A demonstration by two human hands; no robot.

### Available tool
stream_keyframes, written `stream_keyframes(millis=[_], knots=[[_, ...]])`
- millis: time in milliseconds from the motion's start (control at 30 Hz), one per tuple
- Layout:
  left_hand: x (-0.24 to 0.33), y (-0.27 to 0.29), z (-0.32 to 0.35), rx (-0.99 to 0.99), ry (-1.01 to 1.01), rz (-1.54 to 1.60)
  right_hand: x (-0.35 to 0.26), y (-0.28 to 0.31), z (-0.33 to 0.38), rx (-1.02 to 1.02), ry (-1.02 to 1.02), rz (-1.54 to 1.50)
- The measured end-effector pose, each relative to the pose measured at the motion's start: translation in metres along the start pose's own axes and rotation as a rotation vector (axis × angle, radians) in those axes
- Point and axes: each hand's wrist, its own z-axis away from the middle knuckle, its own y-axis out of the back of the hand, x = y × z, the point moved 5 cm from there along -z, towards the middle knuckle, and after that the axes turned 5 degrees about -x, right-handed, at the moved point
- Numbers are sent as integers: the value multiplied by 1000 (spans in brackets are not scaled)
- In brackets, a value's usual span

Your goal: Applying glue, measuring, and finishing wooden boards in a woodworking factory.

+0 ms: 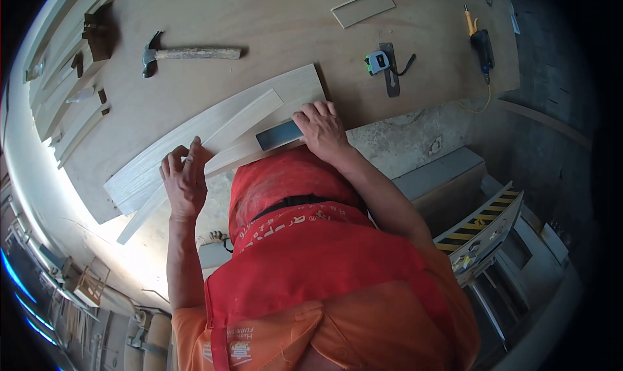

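A wide pale board (pixel 149 167) lies slantwise along the near edge of the workbench. Over it runs a narrow wooden strip (pixel 250 115), its lower left end sticking out past the bench edge. My left hand (pixel 183 179) is closed on this strip, thumb and fingers bent around it. My right hand (pixel 321 131) grips the end of a dark rectangular block (pixel 279 135) with a pale rim, resting by the board's near edge. The palm hides part of the block, so its exact kind is unclear.
On the bench (pixel 272 27) lie a claw hammer (pixel 195 53), a tape measure (pixel 377 62) over a dark metal plate (pixel 392 79), a small wooden panel (pixel 363 8) and a corded tool (pixel 481 47). Curved wooden pieces (pixel 78 124) line the left. A striped machine (pixel 480 222) stands right.
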Motion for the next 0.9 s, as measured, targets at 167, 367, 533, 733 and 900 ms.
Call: stream_keyframes(millis=[167,367,533,733,900], knots=[[4,-14,-28,-207,-97,51,4,-6,11,112,-21,-65],[10,-37,-54,-472,-152,116,1,-14,22,232,-60,-121],[22,-48,-71,-585,-222,179,2,-17,33,372,-49,-136],[35,-62,-86,-710,-272,281,2,-26,38,409,-53,-109],[39,-69,-93,-775,-266,301,1,-29,40,411,-62,-97]])
